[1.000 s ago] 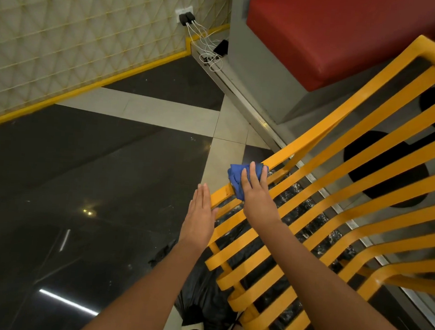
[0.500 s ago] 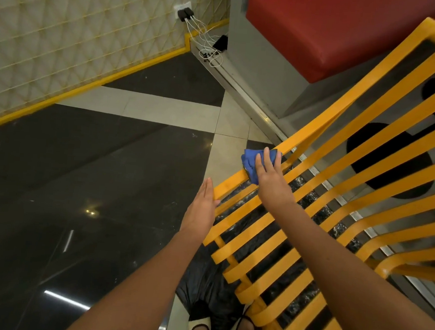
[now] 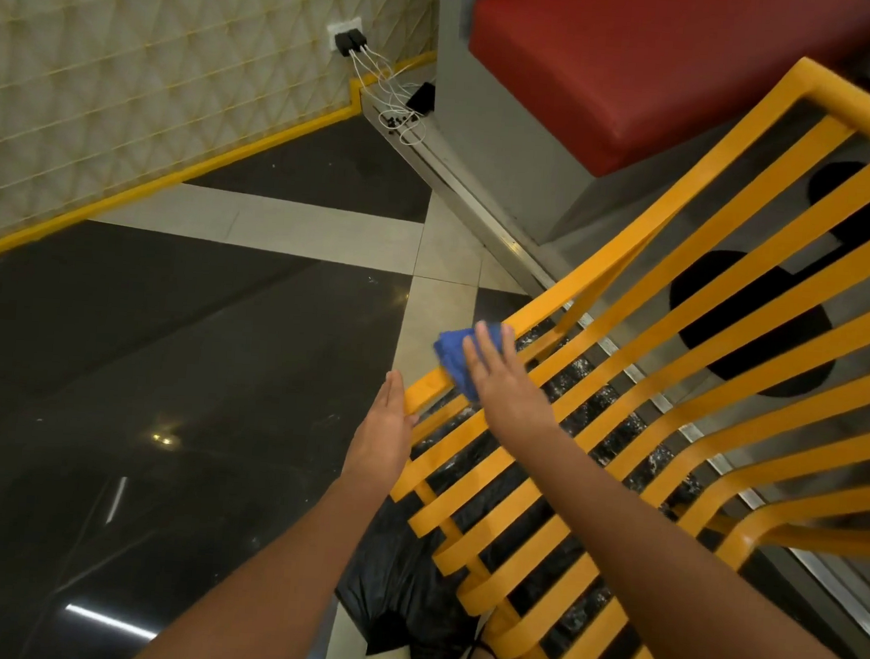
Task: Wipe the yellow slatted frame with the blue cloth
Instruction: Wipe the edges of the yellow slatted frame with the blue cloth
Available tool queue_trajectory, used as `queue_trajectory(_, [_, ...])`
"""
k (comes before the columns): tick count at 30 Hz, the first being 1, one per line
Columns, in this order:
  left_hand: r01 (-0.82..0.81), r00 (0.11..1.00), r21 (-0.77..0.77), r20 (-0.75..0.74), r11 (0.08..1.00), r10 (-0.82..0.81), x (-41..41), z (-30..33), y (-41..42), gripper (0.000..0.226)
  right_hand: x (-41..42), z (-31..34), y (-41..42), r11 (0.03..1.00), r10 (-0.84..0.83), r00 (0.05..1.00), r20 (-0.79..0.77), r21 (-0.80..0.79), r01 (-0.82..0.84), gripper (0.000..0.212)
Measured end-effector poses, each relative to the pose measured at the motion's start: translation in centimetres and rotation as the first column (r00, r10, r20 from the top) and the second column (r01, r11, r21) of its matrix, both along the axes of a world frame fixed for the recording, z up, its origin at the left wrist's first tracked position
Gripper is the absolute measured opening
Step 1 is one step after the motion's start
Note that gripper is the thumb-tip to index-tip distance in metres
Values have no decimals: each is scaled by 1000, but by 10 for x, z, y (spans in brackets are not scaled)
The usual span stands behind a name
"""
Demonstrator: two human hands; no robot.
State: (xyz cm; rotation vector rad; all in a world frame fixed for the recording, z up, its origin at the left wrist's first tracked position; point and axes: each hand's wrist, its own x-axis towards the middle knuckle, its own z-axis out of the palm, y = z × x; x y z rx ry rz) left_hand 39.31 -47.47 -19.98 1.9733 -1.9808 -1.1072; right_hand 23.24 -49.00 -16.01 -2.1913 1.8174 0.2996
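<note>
The yellow slatted frame (image 3: 676,377) runs from the lower middle up to the right, its long slats curved. My right hand (image 3: 501,380) lies flat on the top rail near its left end, fingers straight, pressing the blue cloth (image 3: 454,354) onto the rail. The cloth is bunched and sticks out to the left of my fingers. My left hand (image 3: 385,428) is flat against the frame's left end, fingers together and extended, thumb touching the rail's edge. It holds nothing.
A glossy dark floor (image 3: 161,387) with pale tile strips spreads to the left. A red cushioned bench (image 3: 647,61) on a grey base stands at the back right. A wall socket (image 3: 346,37) with chargers and white cables sits by the yellow skirting. My feet show at the bottom.
My right hand and the cloth slid up along the top rail to the right, then back a little to the left. My left hand stayed at the frame's left end.
</note>
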Motion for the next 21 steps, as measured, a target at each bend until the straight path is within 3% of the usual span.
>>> queue_trajectory(5, [23, 999, 7, 36, 1000, -23, 2, -1, -1, 61, -10, 0, -23, 985, -175, 983, -51, 2, 175, 78])
queue_trajectory(10, [30, 999, 37, 35, 999, -31, 4, 0, -3, 62, 30, 0, -1, 996, -75, 993, -88, -44, 71, 66])
queue_trajectory(17, [6, 1000, 36, 23, 999, -7, 2, 2, -3, 61, 14, -2, 6, 999, 44, 999, 8, 20, -44, 79])
queue_trajectory(21, [4, 999, 14, 54, 1000, -5, 2, 3, -1, 60, -23, -9, -23, 997, -80, 996, -43, -3, 80, 86])
